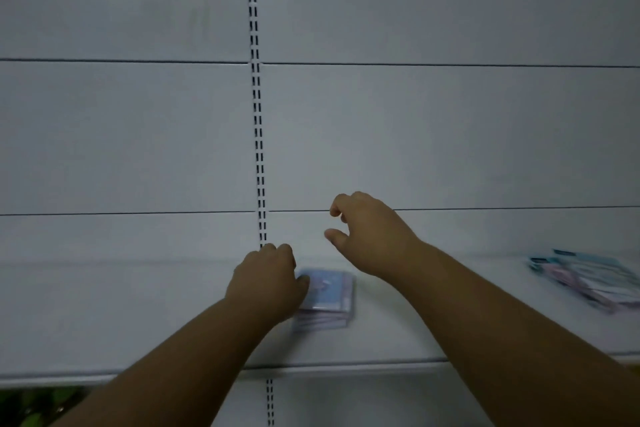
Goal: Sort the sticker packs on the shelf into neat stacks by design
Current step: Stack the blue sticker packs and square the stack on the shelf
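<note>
On the shelf [104, 322], my left hand [266, 282] grips the sticker-pack stack [327, 302] at its left edge; my right hand [372, 236] hovers above it, loosely curled, holding nothing.

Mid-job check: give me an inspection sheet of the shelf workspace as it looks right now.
Surface: white shelf, back panels behind it.
Job's things: squared stack of sticker packs at the middle; loose fanned pile far right, blurred, designs unreadable.
Clutter: nothing seen.
Grippers: left hand rests at the stack's left edge, thumb on the top pack; right hand raised above the shelf, fingers loosely curled, holding nothing.
Cables: nothing seen.
Surroundings: slotted upright between panels; dark greenish area below the shelf, unclear.
</note>
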A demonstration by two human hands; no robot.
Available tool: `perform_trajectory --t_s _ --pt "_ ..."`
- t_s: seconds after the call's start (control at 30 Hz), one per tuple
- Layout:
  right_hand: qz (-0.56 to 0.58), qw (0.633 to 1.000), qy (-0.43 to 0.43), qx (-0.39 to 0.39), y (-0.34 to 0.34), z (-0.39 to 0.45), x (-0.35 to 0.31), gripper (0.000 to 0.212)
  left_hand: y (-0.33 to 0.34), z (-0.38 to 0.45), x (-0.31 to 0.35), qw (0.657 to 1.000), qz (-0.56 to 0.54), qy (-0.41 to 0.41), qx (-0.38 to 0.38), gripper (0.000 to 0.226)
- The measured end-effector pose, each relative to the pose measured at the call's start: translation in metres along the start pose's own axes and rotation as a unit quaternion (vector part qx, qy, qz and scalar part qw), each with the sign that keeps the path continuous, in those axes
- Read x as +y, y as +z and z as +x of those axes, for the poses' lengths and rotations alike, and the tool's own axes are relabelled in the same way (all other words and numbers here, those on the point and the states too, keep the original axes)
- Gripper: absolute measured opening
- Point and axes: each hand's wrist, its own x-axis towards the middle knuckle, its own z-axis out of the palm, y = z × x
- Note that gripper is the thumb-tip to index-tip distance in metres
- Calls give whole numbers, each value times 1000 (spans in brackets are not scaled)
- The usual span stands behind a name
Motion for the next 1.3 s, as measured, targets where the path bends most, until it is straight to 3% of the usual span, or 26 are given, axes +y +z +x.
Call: perform_trajectory --t_s 0.13,0.27,0.37,0.5,0.6,0.63,0.7,0.73,0.87,1.0,1.1,1.3 --pt "-15 997 66 -42 17 -10 -16 30 6 -3 -19 996 -28 -45 -77 49" --pt "-57 972 179 -137 38 -20 -5 37 12 1 -19 987 -61 -29 -143 44" --pt "-9 951 243 -190 55 -26 0 41 17 4 -13 983 -97 -35 -151 30" --pt "136 931 300 -161 70 -31 -1 38 17 5 -11 967 -202 -83 -134 22" --pt "267 895 345 -91 72 -35 -2 36 16 3 -16 921 -349 -133 -112 21" --pt "318 878 351 -73 72 -35 -2 35 14 2 -17 899 -401 -141 -107 26" --pt "408 843 347 -50 69 -33 -5 38 12 2 -20 861 -478 -140 -100 64" --pt "443 830 338 -41 68 -31 -8 38 10 0 -21 853 -497 -130 -94 72" --pt "498 811 306 -19 65 -28 -21 30 0 -13 -22 834 -543 -60 -75 40" --pt "547 779 306 4 77 -34 -38 33 -2 -28 -14 760 -633 -87 -119 31" --pt "576 765 290 4 80 -40 -44 21 -3 -32 -11 745 -652 -73 -120 30" --pt "548 795 259 -14 79 -52 -42 24 4 -32 -20 731 -663 -56 -154 45"
